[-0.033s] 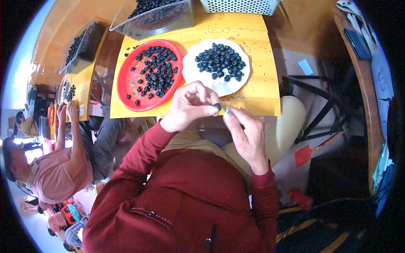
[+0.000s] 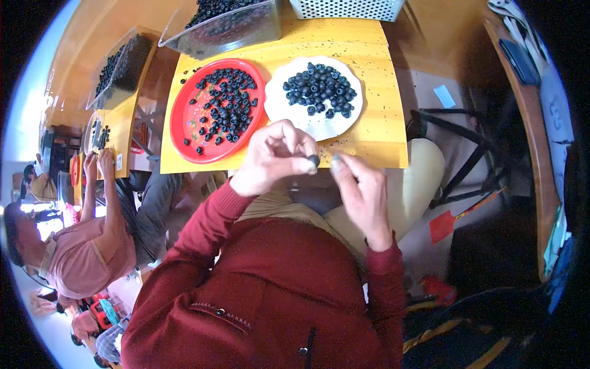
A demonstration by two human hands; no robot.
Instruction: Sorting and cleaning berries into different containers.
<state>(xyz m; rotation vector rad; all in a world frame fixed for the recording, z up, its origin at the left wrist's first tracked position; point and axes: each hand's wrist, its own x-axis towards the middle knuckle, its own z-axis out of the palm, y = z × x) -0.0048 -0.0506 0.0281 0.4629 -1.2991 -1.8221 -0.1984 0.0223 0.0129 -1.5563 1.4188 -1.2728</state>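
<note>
My left hand [image 2: 276,158] pinches a small round black piece [image 2: 314,160] between thumb and fingertips, just past the table's near edge. Close by on the right, my right hand [image 2: 362,187] has thumb and forefinger pressed together. A bluish-green spot shows at its blurred fingertips, and what they hold, if anything, I cannot make out. Beyond my left hand lies a red oval tray [image 2: 179,117] with many black pieces [image 2: 230,104], several showing a hollow in one end. Beside it, a white scalloped plate [image 2: 332,128] bears a heap of similar round pieces [image 2: 321,89].
A clear bin [image 2: 227,40] of black pieces and a white perforated basket [image 2: 347,8] stand at the back of the yellow table [image 2: 375,117]. Dark crumbs dot its surface. At far left, another person [image 2: 86,249] works at a similar table. A dark metal frame [image 2: 461,154] stands at right.
My right hand has drawn slightly right, widening the gap from the black piece. The piece has turned a little in my left fingers and sits slightly lower.
</note>
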